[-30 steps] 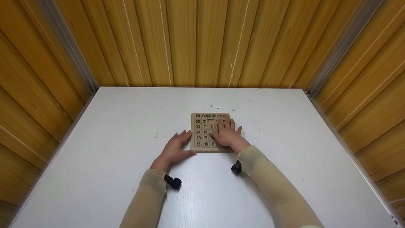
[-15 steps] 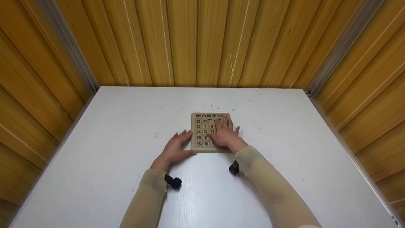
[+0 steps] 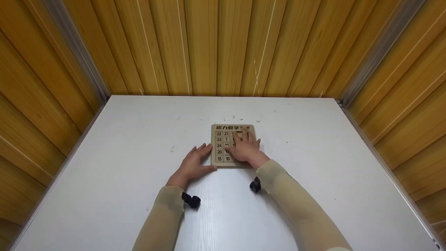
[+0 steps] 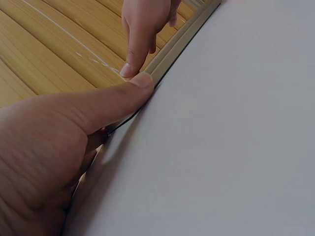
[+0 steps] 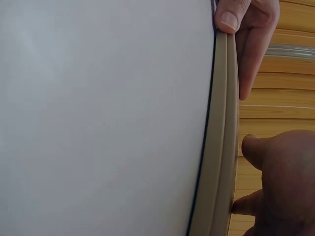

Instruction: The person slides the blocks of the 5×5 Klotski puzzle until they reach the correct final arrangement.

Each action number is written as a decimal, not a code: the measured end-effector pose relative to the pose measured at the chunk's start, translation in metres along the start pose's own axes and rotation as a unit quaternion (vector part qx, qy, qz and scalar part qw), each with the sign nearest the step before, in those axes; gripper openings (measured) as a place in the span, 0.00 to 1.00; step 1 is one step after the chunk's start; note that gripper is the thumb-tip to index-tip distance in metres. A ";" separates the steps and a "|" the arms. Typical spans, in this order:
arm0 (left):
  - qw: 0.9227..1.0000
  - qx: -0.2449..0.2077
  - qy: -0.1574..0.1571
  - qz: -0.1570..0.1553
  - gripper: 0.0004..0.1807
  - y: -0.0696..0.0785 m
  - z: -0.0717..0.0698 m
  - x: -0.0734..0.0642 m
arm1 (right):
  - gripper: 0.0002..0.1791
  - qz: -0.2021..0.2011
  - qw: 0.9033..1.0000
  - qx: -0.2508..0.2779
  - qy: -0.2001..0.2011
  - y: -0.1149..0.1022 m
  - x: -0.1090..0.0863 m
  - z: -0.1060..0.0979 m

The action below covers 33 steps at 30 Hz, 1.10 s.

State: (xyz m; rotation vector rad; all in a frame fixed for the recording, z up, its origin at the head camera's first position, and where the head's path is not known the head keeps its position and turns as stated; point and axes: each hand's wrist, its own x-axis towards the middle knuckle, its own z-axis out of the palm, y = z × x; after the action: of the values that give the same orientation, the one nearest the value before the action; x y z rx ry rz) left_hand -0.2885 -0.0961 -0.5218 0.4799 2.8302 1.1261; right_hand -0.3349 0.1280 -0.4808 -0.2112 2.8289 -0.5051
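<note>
A wooden sliding number puzzle [image 3: 219, 145] lies flat on the white table [image 3: 122, 157], a little beyond its middle. My right hand [image 3: 245, 148] rests on top of it, its straight fingers pressing tiles in the middle and right columns and hiding them. My left hand [image 3: 192, 163] lies flat on the table against the puzzle's left edge. Its thumb [image 4: 106, 110] touches the near-left corner of the puzzle [image 4: 182, 42]. In the right wrist view the puzzle's rim [image 5: 224, 128] shows edge-on, with left fingers [image 5: 248, 34] beyond it and my right hand [image 5: 283, 182] on top.
Yellow wooden panel walls [image 3: 223, 45] close the table in at the back and on both sides. Small black wrist cameras [image 3: 191, 200] hang under my sleeves. Bare table surface lies all around the puzzle.
My right hand has slid a little to the left across the puzzle and now covers more of the middle tiles. The left hand and the puzzle have stayed put.
</note>
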 end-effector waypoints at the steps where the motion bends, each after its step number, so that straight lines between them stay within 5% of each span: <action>1: 1.000 -0.002 0.000 0.001 0.49 0.000 0.000 0.000 | 0.46 -0.002 1.000 0.000 0.001 0.001 -0.001 0.000; 13: 1.000 0.009 -0.002 0.009 0.50 -0.003 -0.002 -0.001 | 0.49 -0.006 1.000 -0.004 -0.012 0.014 -0.012 -0.006; 33: 1.000 -0.003 -0.004 -0.017 0.49 -0.001 0.001 0.000 | 0.47 -0.018 1.000 -0.024 0.000 0.001 -0.009 0.003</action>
State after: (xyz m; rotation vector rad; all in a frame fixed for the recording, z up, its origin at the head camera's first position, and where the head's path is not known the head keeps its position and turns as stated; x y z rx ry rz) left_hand -0.2884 -0.0964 -0.5233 0.4314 2.8170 1.1239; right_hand -0.3250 0.1293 -0.4821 -0.2727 2.8440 -0.4461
